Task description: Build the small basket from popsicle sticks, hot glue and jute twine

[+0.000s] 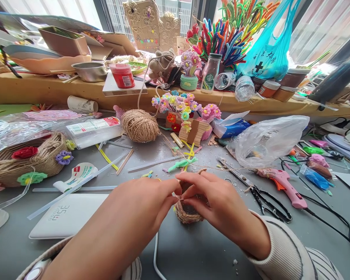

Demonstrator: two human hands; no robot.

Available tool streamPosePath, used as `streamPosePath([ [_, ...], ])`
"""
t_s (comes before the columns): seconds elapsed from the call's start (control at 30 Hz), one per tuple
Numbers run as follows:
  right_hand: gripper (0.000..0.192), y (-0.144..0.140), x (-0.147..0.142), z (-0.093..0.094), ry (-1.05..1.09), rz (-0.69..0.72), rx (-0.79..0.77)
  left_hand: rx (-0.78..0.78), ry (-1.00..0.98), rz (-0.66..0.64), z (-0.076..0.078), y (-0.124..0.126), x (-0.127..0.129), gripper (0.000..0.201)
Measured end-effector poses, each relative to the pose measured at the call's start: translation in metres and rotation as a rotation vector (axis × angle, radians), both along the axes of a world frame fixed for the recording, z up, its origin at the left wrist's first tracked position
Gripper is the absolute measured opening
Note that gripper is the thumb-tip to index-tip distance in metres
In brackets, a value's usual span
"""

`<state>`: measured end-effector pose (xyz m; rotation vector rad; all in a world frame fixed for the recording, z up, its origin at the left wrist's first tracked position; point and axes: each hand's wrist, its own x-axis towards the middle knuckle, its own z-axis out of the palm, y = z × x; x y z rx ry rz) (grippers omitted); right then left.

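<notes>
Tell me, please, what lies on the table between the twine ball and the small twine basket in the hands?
In the head view, between the twine ball and the basket lie clear glue sticks, yellow strips and green pipe-cleaner bits.

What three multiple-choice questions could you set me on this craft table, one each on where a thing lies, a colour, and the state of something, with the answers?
1. Where does the ball of twine lie?
A. Behind the hands, by the wooden ledge
B. Inside the blue bag
C. On the white tablet

2. What colour is the glue gun?
A. Green
B. Pink
C. Black

3. What are the hands doing with the small twine basket?
A. Both rest flat, away from it
B. Only one touches it
C. Both pinch at its rim

Answers:
1 A: the ball sits beyond the hands, just below the ledge.
2 B: its body is pink, to the right near the scissors.
3 C: the left hand and right hand meet fingertip to fingertip over the basket.
</notes>
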<state>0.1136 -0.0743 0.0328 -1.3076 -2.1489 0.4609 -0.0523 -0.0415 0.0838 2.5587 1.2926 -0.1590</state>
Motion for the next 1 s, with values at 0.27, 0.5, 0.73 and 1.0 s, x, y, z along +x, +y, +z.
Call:
streamPosePath([
  [0.27,0.039,0.0,-0.002,-0.001,-0.013,-0.011,0.022,0.081,-0.063,-0.006,-0.005,-0.006,0.005,0.02],
  [0.5,0.041,-0.001,-0.002,0.0,0.014,0.004,0.035,0.11,0.017,-0.003,-0.005,-0.007,0.01,0.022],
  [0.73,0.038,0.0,-0.002,-0.001,0.004,-0.003,0.052,0.063,0.079,0.02,0.0,-0.006,0.014,0.021],
  [1.0,0.039,0.0,-0.002,-0.002,-0.004,0.0,0.071,0.142,0.098,-0.008,-0.003,-0.006,0.015,0.021],
])
